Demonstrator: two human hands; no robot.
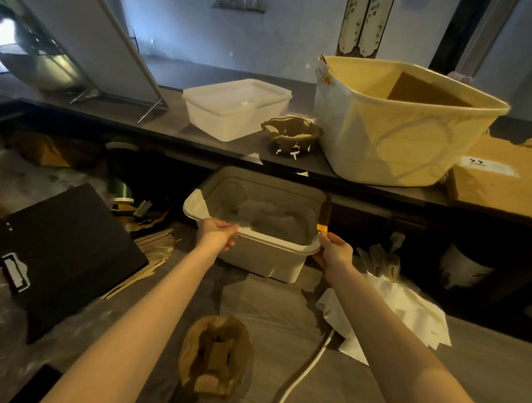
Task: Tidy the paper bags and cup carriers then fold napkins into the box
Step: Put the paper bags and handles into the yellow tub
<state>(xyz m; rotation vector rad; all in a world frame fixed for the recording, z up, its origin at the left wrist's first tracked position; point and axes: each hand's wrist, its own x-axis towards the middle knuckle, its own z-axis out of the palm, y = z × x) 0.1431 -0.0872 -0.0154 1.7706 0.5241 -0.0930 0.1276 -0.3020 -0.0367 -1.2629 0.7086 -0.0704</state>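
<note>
Dim foreground, brighter shelf, soft blur, wide-angle bowing

1. The box (266, 231) stands mid-counter (269, 316), its top open; the left hand (217, 234) and right hand (335, 249) grip its near corners.
2. A bare strip of counter runs from the box toward the near edge, blocked only by a cup carrier (214, 354) and a white cable (301, 374).
3. Left: a black clipboard (61, 254) and wooden sticks (154, 245) crowd the way.
4. Right: loose napkins (405, 311).
5. The raised shelf (200, 138) overhangs the box's far side.
</note>
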